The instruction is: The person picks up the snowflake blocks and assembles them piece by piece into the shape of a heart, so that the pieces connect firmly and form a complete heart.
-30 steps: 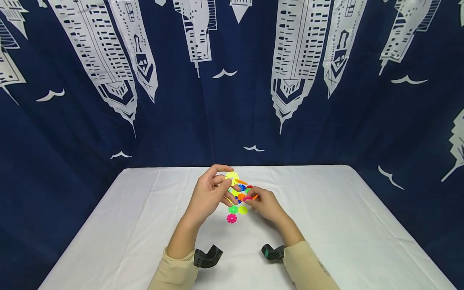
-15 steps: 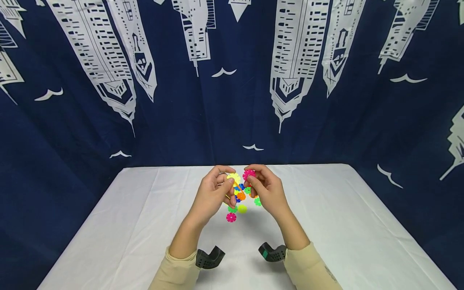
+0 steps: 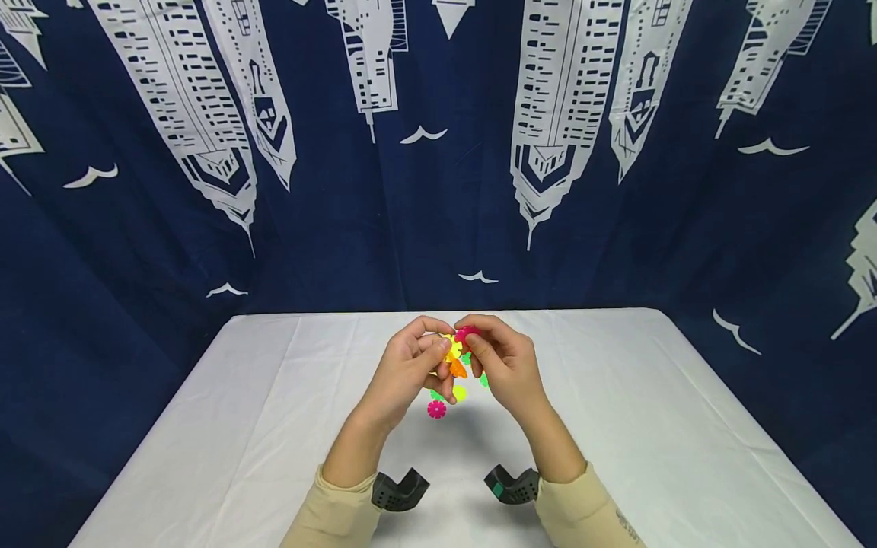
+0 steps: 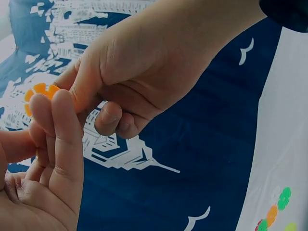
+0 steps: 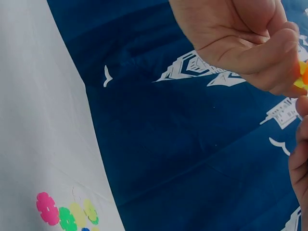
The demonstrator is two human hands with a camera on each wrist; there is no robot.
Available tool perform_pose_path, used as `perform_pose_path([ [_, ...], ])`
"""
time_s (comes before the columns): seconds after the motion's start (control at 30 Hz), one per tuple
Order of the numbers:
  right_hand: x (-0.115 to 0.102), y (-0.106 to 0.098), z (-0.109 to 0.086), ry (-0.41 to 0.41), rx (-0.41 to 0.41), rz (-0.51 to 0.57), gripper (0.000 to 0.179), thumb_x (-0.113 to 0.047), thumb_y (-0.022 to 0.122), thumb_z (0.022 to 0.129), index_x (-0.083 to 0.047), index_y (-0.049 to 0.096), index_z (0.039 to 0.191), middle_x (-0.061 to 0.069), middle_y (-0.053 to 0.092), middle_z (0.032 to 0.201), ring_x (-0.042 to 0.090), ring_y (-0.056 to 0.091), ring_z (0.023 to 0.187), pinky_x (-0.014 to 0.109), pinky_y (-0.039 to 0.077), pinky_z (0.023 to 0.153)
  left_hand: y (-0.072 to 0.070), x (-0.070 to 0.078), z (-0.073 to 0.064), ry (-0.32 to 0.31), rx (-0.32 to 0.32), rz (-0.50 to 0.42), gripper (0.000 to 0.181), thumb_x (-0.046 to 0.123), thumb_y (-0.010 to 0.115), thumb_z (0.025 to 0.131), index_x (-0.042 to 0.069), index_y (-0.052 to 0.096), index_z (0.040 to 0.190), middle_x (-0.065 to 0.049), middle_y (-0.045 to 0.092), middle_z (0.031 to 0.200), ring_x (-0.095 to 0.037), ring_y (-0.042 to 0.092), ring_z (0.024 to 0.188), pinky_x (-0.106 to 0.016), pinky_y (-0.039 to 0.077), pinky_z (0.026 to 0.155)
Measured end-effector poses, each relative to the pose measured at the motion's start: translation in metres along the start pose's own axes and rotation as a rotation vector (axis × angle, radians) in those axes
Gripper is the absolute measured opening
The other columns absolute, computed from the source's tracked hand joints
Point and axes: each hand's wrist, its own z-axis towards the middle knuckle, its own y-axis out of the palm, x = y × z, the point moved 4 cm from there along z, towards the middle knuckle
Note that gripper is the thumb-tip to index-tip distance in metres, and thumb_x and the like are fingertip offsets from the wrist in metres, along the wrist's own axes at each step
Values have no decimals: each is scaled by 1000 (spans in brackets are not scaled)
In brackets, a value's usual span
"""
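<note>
Both hands are raised over the table in the head view, fingertips meeting. My left hand (image 3: 400, 373) pinches a yellow notched plastic disc (image 3: 453, 350) between thumb and index finger. An orange disc (image 3: 457, 369) sits at its lower edge, tilted. My right hand (image 3: 503, 361) pinches a pink notched disc (image 3: 465, 335), which overlaps the yellow one's upper right edge. In the left wrist view the orange disc (image 4: 38, 91) shows behind the left fingertips (image 4: 62, 103). The right wrist view catches only a bit of the yellow disc (image 5: 301, 83) at its right edge; fingers hide the rest.
Loose notched discs lie on the white-covered table (image 3: 274, 426) under the hands: a pink disc (image 3: 436, 409), a yellow-green disc (image 3: 460, 393), a green disc (image 3: 484, 379) and several others partly hidden. A dark blue curtain (image 3: 411, 228) hangs behind the table.
My right hand has lifted the pink disc from the pile and brought it against the yellow disc. My left hand has shifted slightly right, turning its pieces.
</note>
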Motion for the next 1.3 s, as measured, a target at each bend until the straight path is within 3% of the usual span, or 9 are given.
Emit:
perform_pose_path([
  [0.27,-13,8,-1,-164,80,-65,17,12,62,90,2,69,103,9,62,75,7,45,49,17,40,43,3,2,-2,-13,2,-102,6,5,46,103,5,50,108,2,50,61,-10,50,41,-25,55,49],
  [0.67,-20,18,-5,-273,211,-79,8,3,62,93,3,69,97,8,58,70,6,43,49,15,39,44,12,7,-7,-24,44,-191,4,6,46,104,7,50,104,1,50,63,-9,45,42,-21,52,48],
  [0.8,-21,18,-5,-290,216,-90,9,0,62,93,3,69,98,8,60,72,6,44,49,14,40,44,12,7,-8,-21,46,-189,4,7,46,105,8,50,104,1,50,63,-10,45,43,-20,52,49],
  [1.0,-16,6,1,-189,90,-165,23,9,64,90,0,71,110,8,64,77,9,49,53,16,44,48,7,7,-3,-12,74,-81,10,11,50,104,3,53,111,1,53,63,-10,47,43,-21,52,50],
  [1.17,-10,-7,5,-50,17,-293,35,2,64,94,-9,66,127,6,69,86,10,54,56,17,48,53,-4,6,-1,9,166,19,22,14,56,102,1,58,120,0,68,70,-13,59,46,-24,58,58],
  [1.3,-10,-13,5,-22,16,-248,31,2,60,95,-7,66,124,8,69,85,10,53,56,19,49,53,-10,6,0,26,220,20,21,13,58,101,4,56,120,0,75,79,-15,65,49,-29,61,65],
])
